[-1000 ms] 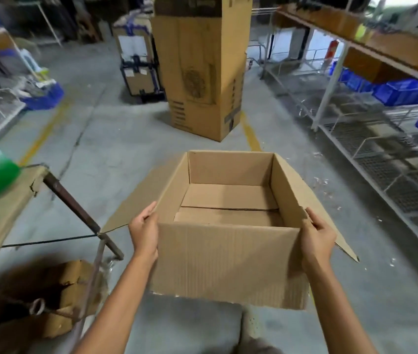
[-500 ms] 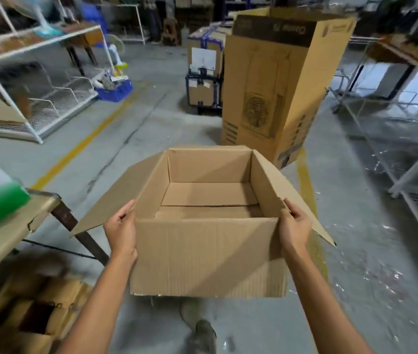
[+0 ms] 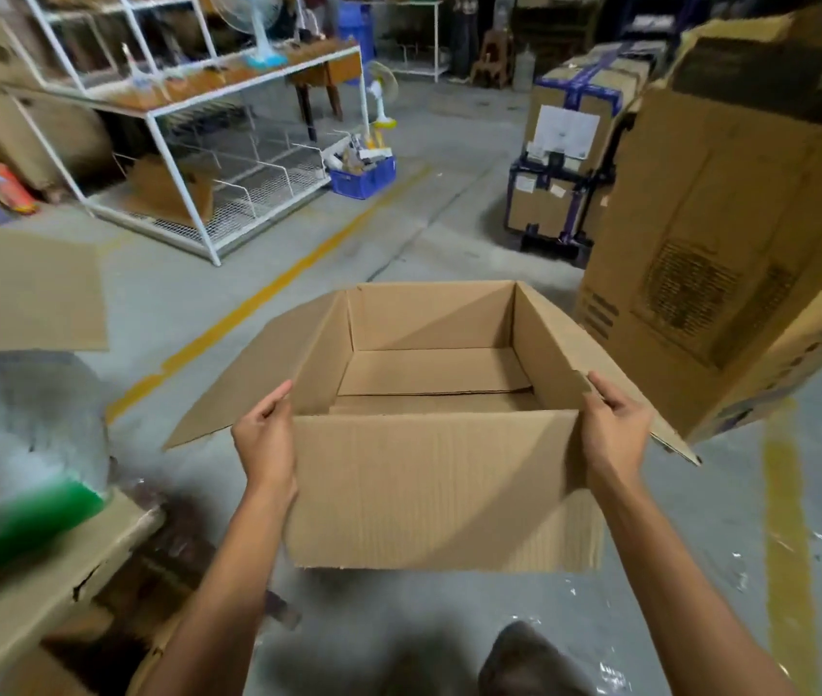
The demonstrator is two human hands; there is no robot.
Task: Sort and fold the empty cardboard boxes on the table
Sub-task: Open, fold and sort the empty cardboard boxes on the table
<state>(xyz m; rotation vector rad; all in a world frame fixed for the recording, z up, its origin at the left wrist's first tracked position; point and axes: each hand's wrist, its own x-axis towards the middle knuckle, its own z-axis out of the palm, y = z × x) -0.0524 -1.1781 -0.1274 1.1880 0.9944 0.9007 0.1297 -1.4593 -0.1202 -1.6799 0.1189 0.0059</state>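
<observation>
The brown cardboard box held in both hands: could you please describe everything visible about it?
The plain brown corrugated cardboard box is upright, open-topped and empty, with its bottom flaps closed and a seam across the inside. Its side flaps splay outward to left and right. It is held in the air, with the left hand and right hand gripping its near corners.

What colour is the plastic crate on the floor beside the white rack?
The crate is blue; the head view shows it.
</observation>
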